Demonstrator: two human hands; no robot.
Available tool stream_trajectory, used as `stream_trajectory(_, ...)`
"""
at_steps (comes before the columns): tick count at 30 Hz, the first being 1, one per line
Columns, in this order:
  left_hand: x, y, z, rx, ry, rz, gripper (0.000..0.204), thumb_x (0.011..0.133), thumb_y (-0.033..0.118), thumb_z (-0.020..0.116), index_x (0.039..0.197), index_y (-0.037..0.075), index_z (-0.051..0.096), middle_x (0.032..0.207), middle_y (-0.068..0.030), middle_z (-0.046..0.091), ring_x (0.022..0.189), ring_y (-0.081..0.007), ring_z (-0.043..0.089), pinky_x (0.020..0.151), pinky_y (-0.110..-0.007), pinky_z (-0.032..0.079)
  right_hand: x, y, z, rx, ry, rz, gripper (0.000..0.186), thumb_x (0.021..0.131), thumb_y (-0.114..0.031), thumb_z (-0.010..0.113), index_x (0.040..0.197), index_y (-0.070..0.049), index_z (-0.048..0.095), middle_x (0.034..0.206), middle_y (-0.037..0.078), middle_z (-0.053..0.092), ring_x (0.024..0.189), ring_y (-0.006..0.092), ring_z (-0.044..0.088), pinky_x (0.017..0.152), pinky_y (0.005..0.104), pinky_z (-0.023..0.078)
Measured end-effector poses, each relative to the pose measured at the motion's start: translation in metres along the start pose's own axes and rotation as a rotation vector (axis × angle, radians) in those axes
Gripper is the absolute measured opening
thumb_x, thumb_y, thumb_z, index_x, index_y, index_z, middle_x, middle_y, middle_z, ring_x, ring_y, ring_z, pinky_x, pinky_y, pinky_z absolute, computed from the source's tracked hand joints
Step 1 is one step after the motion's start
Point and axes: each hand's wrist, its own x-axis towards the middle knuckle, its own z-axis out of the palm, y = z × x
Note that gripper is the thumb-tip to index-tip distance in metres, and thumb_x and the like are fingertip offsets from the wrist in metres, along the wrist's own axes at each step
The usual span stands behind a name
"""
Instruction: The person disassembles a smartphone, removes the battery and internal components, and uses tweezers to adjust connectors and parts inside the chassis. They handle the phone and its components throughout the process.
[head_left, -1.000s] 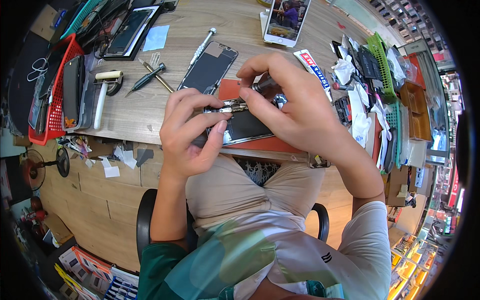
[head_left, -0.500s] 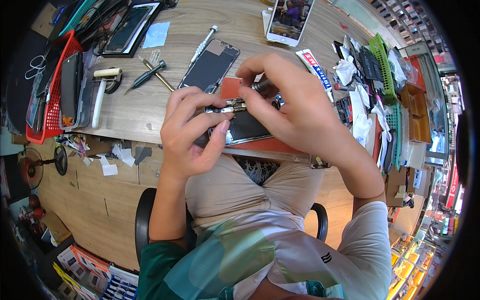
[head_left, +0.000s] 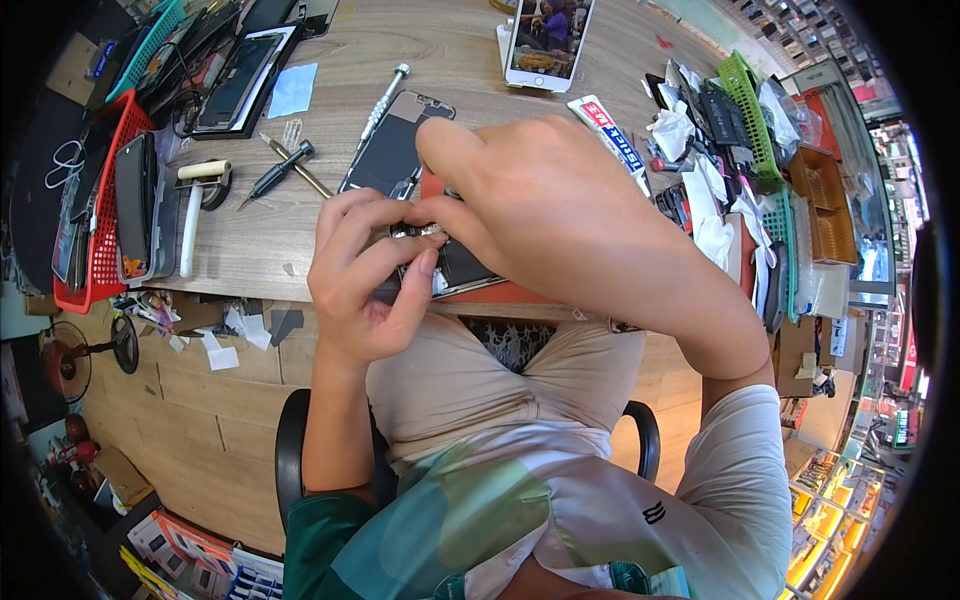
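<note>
An opened phone (head_left: 468, 265) lies near the table's front edge on a red mat (head_left: 515, 294), its inner parts showing. My left hand (head_left: 355, 265) grips its left end, thumb and fingers bent in over the small metal parts there. Over the phone reaches my right hand (head_left: 570, 200), fingers closed around a screwdriver (head_left: 450, 191) that is mostly hidden by the hand. The screwdriver's tip cannot be seen. Just beyond the hands rests a detached dark phone panel (head_left: 385, 150). Beside it are a silver screwdriver (head_left: 385, 100) and a dark-handled screwdriver (head_left: 278, 174), crossed over a brass-coloured rod (head_left: 315, 182).
A white-handled roller (head_left: 190, 225) and a red basket (head_left: 104, 245) of phones stand at the left. Farther off, a lit phone (head_left: 545, 50) leans on a stand. A glue tube (head_left: 612, 138) lies right of my hand, before a cluttered heap and green basket (head_left: 750, 120).
My right hand has moved left and turned over, coming close to my left fingers and covering more of the phone and screwdriver. My left hand keeps its hold. The whole view has shifted slightly.
</note>
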Motion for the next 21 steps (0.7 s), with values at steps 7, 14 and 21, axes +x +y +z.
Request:
stream_trajectory(7, -0.0007, -0.0002, -0.0006, -0.012, -0.006, -0.003, 0.022, 0.076, 0.002, 0.081, 0.097, 0.003, 0.086, 0.11, -0.0136, 0.079, 0.105, -0.0358, 0.064, 0.091, -0.044, 0.054, -0.005, 0.0001, -0.0013, 0.027, -0.048, 0.081, 0.028, 0.097, -0.009, 0.08, 0.116, -0.004, 0.061, 0.094, 0.013, 0.081, 0.084, 0.0402, 0.078, 0.071, 0.0489, 0.059)
stream_trajectory(14, -0.0003, 0.0013, -0.0022, -0.014, -0.014, -0.022, 0.022, 0.077, 0.004, 0.081, 0.099, 0.004, 0.086, 0.11, -0.0132, 0.078, 0.106, -0.0353, 0.064, 0.092, -0.044, 0.054, -0.0085, 0.003, -0.0009, 0.065, -0.051, 0.141, 0.034, 0.096, -0.009, 0.083, 0.121, -0.004, 0.062, 0.098, 0.015, 0.082, 0.086, 0.0377, 0.08, 0.074, 0.0456, 0.061)
stream_trajectory(21, -0.0023, 0.0028, -0.0043, -0.032, -0.047, -0.069, 0.022, 0.081, 0.004, 0.076, 0.101, 0.0, 0.086, 0.115, -0.0165, 0.078, 0.113, -0.0372, 0.064, 0.102, -0.047, 0.052, -0.0085, 0.0004, -0.0023, 0.065, -0.007, 0.166, 0.034, 0.095, -0.01, 0.086, 0.12, -0.003, 0.063, 0.095, 0.018, 0.08, 0.086, 0.0371, 0.081, 0.074, 0.0443, 0.061)
